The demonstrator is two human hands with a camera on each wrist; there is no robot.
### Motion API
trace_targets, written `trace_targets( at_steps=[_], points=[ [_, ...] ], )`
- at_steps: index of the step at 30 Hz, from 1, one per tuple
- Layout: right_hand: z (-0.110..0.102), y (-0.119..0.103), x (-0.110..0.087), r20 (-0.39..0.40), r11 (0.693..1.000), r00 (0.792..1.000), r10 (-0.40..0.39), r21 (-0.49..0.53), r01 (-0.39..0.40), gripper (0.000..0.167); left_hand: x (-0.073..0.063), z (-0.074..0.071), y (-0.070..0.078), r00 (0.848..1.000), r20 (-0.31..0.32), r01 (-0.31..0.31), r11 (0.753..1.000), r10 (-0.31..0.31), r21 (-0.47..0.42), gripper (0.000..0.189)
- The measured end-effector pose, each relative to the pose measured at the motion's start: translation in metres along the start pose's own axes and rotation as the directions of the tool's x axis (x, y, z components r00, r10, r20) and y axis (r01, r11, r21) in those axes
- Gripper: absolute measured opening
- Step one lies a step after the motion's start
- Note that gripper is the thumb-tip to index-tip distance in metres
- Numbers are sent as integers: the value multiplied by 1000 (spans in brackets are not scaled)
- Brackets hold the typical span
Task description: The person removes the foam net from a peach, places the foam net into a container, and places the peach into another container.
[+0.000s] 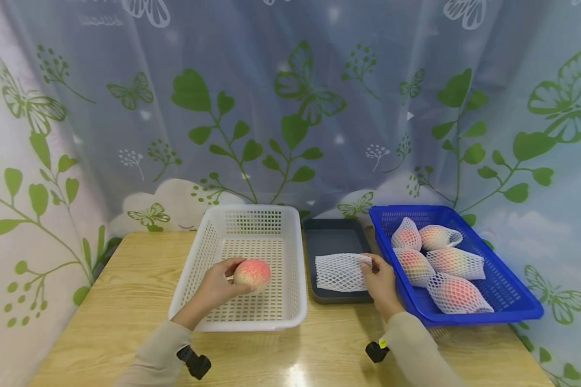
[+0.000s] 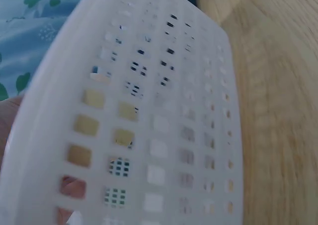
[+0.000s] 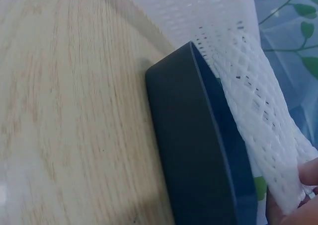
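My left hand [image 1: 219,283] grips a pink and pale-yellow peach [image 1: 252,274] over the white plastic basket [image 1: 300,301]. The thumb and fingers curl round the fruit's left side. In the left wrist view the wall of the white basket [image 2: 164,125] hides most of that hand. My right hand [image 1: 380,279] pinches the right end of a white foam net sleeve [image 1: 341,272], which hangs flat and without fruit over the dark grey tray [image 1: 336,297]. In the right wrist view the foam net sleeve [image 3: 261,111] slants above the tray's side, fingertips at its lower end.
At the right stands a blue basket [image 1: 503,317] with several peaches [image 1: 460,294] in white net sleeves. The grey tray sits between the two baskets on the wooden table [image 1: 111,301]. A printed curtain [image 1: 252,107] hangs directly behind the table.
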State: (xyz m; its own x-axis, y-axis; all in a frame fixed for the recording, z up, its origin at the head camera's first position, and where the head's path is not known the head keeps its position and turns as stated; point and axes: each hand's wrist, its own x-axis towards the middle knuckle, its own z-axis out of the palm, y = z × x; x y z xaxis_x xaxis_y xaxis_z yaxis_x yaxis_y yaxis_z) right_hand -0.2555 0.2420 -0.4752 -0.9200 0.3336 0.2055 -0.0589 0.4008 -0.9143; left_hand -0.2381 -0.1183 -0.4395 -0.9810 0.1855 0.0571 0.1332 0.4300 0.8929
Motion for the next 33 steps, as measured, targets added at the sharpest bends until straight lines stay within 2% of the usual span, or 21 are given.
trace_targets(
  at_steps=[8,13,17,20,27,29,33],
  points=[
    [6,14,3,124,988,990,63,-145,-45,28,-4,-2,-12,996,24,80,985,-84,152,61],
    [8,19,5,186,971,979,79,-237,-33,26,-4,-1,-15,987,86,115,969,-137,218,66],
    [8,20,7,209,940,977,35,-340,39,29,-4,-1,-19,972,144,156,966,-187,206,70],
    [8,22,8,213,915,977,1,-395,86,34,-5,-2,-20,966,172,165,971,-195,175,71],
    [11,23,10,194,870,981,20,-487,79,36,-4,-3,-21,961,194,176,977,-198,124,68],
    [12,23,11,191,869,981,26,-490,73,38,-3,-4,-21,963,190,172,978,-193,122,67],
    [11,24,12,199,910,978,59,-414,29,37,-2,-4,-21,968,173,161,978,-183,132,64]
  ],
)
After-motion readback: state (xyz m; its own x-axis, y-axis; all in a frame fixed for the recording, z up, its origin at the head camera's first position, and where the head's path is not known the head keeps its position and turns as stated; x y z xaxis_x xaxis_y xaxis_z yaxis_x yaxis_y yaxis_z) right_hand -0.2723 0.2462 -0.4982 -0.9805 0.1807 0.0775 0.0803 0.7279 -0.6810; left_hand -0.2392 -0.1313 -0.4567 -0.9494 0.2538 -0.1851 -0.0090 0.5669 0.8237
